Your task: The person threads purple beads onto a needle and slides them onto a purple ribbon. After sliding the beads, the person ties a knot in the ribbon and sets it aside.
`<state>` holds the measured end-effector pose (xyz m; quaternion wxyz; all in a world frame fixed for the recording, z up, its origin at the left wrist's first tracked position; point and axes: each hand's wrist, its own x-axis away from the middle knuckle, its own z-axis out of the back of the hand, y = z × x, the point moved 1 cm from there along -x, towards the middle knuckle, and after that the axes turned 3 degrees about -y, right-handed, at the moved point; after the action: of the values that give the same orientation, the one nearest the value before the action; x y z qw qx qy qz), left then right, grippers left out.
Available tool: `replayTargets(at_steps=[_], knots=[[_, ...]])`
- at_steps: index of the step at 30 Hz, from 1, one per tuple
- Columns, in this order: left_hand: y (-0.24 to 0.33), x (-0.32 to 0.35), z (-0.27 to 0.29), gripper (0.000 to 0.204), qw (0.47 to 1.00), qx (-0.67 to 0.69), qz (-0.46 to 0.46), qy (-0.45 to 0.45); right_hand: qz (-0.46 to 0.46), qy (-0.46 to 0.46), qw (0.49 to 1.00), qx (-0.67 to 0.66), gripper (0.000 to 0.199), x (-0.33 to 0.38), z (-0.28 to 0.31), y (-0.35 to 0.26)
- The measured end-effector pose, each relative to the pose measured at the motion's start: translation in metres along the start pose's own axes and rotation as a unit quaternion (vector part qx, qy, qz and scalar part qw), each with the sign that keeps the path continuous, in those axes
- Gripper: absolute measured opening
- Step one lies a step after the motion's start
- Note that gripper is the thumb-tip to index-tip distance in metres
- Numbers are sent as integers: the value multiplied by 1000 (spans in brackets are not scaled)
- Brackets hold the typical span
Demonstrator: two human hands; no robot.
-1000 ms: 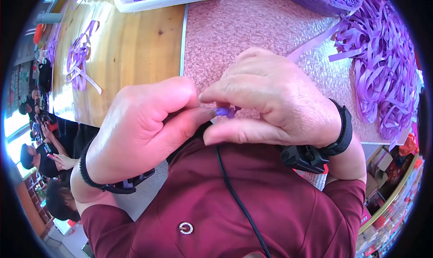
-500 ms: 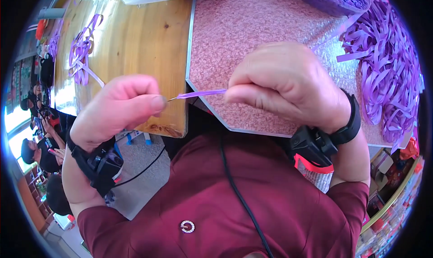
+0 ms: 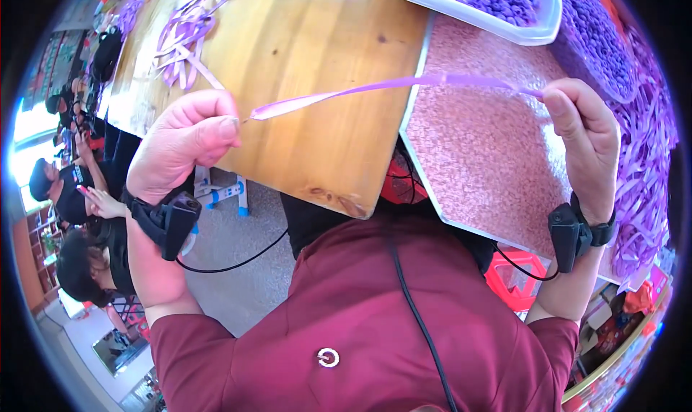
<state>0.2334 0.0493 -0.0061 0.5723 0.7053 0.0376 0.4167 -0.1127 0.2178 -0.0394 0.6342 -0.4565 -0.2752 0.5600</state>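
A purple ribbon [image 3: 375, 88] stretches in a shallow arc between my two hands, above the wooden table and the pink patterned mat. My left hand [image 3: 189, 144] is closed in a pinch on a thin needle [image 3: 246, 119], of which only a short bit shows beyond the fingertips. The ribbon's left end meets that needle. At the other end, my right hand [image 3: 587, 142] pinches the ribbon between thumb and fingers, over the right part of the mat. A loose bunch of purple ribbons [image 3: 189, 37] lies on the wood beyond my left hand.
A white tray [image 3: 551, 26] of small purple pieces stands at the far edge, with another purple-filled container [image 3: 598, 44] beside it. Purple ribbons [image 3: 641, 167] heap at the right. The wooden table [image 3: 324, 145] adjoins the pink mat [image 3: 483, 152]. Other people [image 3: 68, 196] sit at the left.
My right hand has moved far to the right, drawing out a long length of ribbon. My left hand keeps its pinch. The view has shifted, so the table appears further right.
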Motion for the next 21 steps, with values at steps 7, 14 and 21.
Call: replayTargets(at_steps=[7,14,21], knots=[[9,6,-27,25,998,31,-12,-58,9,-40,999,-6,16,1,-6,-1],[20,-6,-65,19,996,19,-68,-50,101,-87,989,63,18,0,-11,-13],[38,-35,-115,11,988,-13,-118,-98,220,-52,973,46,31,3,-17,-14]])
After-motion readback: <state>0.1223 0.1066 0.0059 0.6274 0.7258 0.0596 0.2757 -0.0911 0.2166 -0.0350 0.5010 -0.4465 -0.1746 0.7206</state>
